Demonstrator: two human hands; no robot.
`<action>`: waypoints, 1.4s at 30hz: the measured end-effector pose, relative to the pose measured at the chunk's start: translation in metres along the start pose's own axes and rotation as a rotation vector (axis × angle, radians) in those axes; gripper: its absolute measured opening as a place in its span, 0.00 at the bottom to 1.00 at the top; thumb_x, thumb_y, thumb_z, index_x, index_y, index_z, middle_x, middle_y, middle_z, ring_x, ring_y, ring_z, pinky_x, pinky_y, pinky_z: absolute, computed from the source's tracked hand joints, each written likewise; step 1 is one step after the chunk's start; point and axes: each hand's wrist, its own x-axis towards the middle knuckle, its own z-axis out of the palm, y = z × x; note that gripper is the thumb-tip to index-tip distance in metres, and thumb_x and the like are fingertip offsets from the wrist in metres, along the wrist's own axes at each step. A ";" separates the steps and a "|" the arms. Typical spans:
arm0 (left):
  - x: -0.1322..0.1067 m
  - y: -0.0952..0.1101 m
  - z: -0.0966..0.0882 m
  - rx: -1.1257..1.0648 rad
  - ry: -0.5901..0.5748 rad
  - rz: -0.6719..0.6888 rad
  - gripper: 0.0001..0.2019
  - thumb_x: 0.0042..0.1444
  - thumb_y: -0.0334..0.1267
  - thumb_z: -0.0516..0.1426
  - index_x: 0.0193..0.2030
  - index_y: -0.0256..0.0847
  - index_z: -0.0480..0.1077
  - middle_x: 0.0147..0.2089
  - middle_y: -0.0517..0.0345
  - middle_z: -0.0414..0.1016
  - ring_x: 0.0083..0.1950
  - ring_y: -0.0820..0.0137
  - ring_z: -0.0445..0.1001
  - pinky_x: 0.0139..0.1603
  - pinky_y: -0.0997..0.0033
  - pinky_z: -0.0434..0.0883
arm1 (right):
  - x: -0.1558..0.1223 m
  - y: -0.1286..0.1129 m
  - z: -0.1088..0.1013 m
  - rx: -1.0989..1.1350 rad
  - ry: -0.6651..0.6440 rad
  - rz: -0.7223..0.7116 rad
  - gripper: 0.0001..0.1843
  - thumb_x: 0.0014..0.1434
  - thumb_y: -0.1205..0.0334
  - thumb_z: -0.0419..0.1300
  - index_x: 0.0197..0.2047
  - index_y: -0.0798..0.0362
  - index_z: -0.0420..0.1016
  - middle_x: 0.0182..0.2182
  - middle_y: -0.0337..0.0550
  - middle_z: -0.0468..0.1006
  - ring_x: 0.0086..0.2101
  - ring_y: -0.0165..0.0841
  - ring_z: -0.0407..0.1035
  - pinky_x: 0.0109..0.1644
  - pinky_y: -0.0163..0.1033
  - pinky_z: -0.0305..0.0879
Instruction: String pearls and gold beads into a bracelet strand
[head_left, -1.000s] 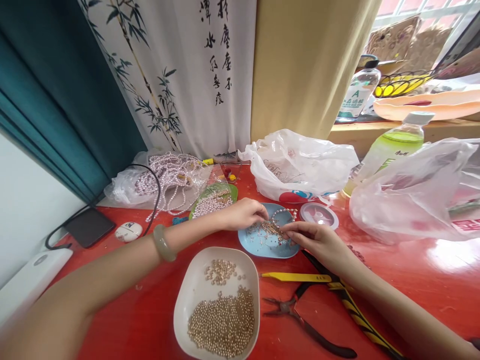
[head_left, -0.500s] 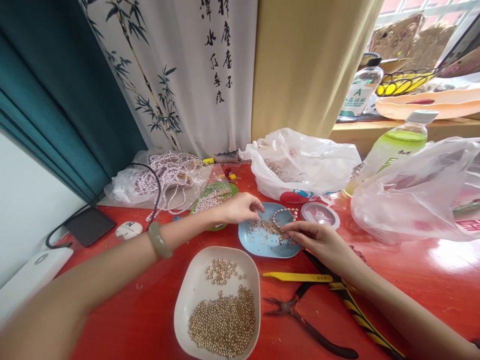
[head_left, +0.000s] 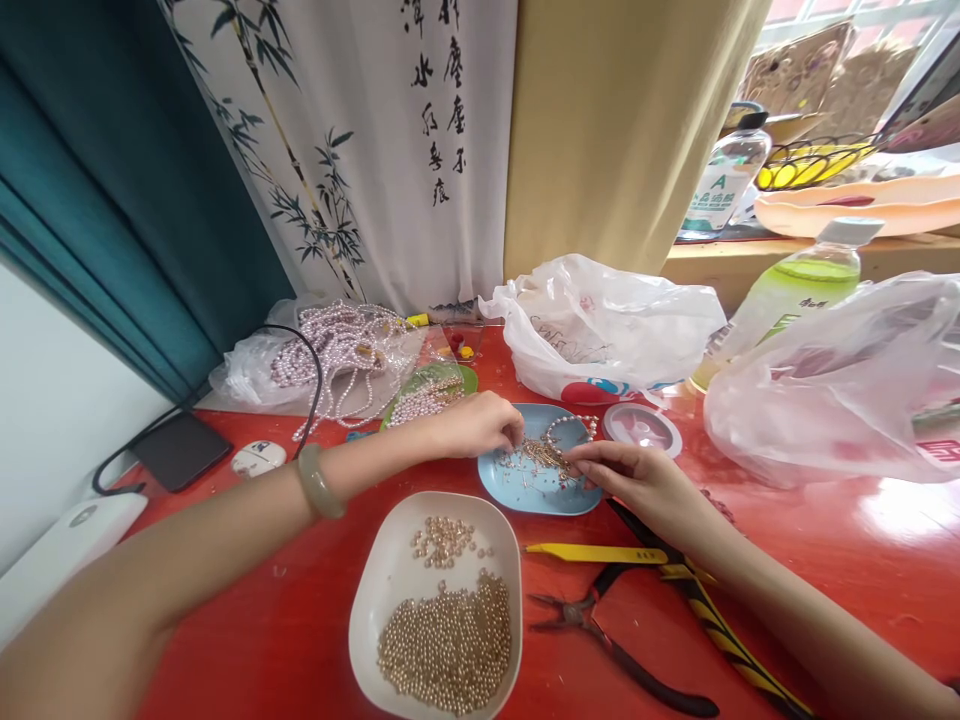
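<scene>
Over the left side of a blue tray is my left hand, its fingers bent down and drawn together; anything between the fingertips is too small to make out. My right hand reaches in from the right, thumb and fingers pinched at the tray's right edge, and what it holds cannot be made out. Small gold-coloured metal pins lie in the tray between the hands. A short string of pearl-like beads curves along the tray's back right.
A cream tray of gold beads stands in front. Beside it lie yellow tweezers and black-handled pliers. A round lid, plastic bags and a green plate of pink beads sit farther back.
My left hand has dipped slightly, its fingers curling lower over the blue tray. The right hand keeps its pinch in nearly the same place.
</scene>
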 end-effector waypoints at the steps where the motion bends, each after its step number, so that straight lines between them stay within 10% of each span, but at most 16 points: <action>1: 0.001 0.000 0.001 0.051 -0.006 -0.002 0.07 0.45 0.29 0.56 0.32 0.38 0.73 0.33 0.56 0.76 0.35 0.70 0.71 0.37 0.72 0.64 | 0.000 0.000 0.000 0.003 0.000 0.002 0.15 0.52 0.57 0.52 0.38 0.56 0.73 0.32 0.46 0.78 0.34 0.35 0.71 0.37 0.38 0.67; 33: -0.005 0.012 0.001 0.136 -0.068 0.125 0.07 0.42 0.28 0.52 0.27 0.36 0.71 0.25 0.55 0.73 0.25 0.73 0.67 0.26 0.75 0.60 | 0.001 0.003 -0.001 0.060 -0.019 -0.010 0.14 0.52 0.56 0.54 0.36 0.55 0.74 0.32 0.45 0.78 0.33 0.35 0.71 0.37 0.38 0.67; 42: -0.061 0.031 -0.024 -0.109 0.092 0.048 0.06 0.46 0.29 0.53 0.31 0.36 0.70 0.30 0.57 0.72 0.30 0.75 0.67 0.31 0.76 0.63 | 0.003 0.000 0.000 0.041 0.000 0.000 0.15 0.50 0.56 0.53 0.35 0.55 0.75 0.32 0.45 0.78 0.33 0.35 0.72 0.38 0.39 0.67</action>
